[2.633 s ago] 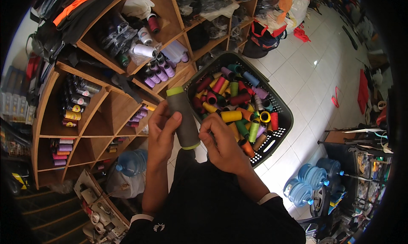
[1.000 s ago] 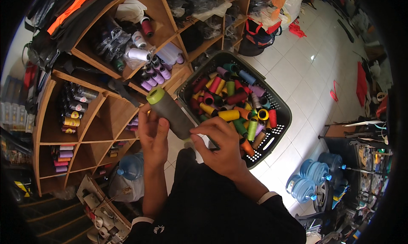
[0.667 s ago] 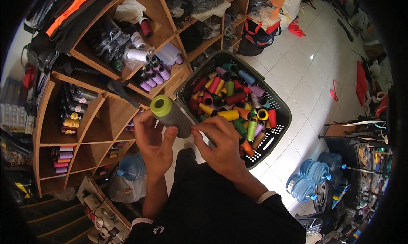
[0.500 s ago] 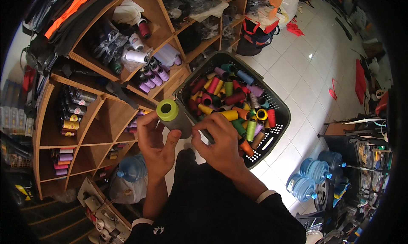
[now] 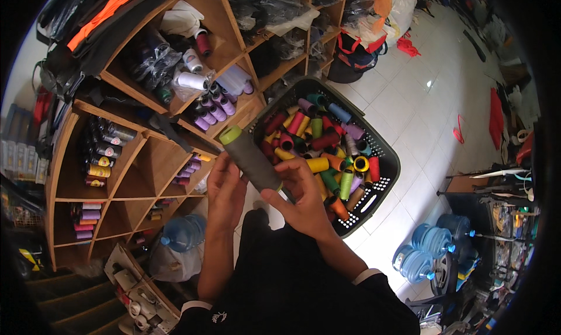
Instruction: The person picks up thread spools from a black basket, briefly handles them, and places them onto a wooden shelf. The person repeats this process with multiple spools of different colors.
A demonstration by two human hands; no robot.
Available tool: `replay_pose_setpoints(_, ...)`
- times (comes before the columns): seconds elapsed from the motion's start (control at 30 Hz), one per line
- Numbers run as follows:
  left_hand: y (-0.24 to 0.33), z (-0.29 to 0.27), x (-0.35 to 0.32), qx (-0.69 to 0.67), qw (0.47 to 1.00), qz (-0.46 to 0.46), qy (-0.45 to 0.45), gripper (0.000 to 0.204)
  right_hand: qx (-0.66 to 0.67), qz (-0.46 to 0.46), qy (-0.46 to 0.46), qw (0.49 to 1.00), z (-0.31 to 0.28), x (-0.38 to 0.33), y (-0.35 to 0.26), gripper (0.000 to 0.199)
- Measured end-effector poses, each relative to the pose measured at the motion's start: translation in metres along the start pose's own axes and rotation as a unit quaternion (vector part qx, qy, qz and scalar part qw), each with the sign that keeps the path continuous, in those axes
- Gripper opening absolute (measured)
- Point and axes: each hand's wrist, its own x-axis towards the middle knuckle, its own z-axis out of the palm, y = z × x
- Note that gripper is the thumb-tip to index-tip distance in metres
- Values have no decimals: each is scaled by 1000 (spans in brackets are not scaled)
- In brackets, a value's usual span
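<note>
A dark grey-green cone of thread with a lime-green rim on its upper end is tilted between my hands, in front of the basket. My right hand grips its lower end, thumb in front and fingers around the far side. Along its left side, my left hand has its curled fingers against the cone, partly hidden behind it. Just beyond stands a dark plastic basket heaped with thread cones of many colours, among them a yellow cone close to my right fingers.
On the left, a wooden shelf with compartments holds more cones, including several lilac ones. A blue water bottle stands below it. More large water bottles are on the tiled floor at right. Bags lie at the back.
The cone has swung from pointing its open end toward me to lying lengthwise across my view. My right hand has moved from pinching beside it to gripping its lower end.
</note>
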Motion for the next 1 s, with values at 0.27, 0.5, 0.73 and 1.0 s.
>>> replay_pose_setpoints(0.27,3,-26,-16,80,996,26,41,46,-17,11,-65,998,7,10,10,34)
replay_pose_setpoints(0.5,18,-51,-36,59,995,47,69,37,47,56,-121,990,39,19,21,30)
replay_pose_setpoints(0.73,55,-85,-91,93,979,101,148,44,2,53,-234,971,101,14,24,27)
replay_pose_setpoints(1.0,106,-158,-210,114,934,155,301,48,-14,88,-397,913,228,-39,48,30)
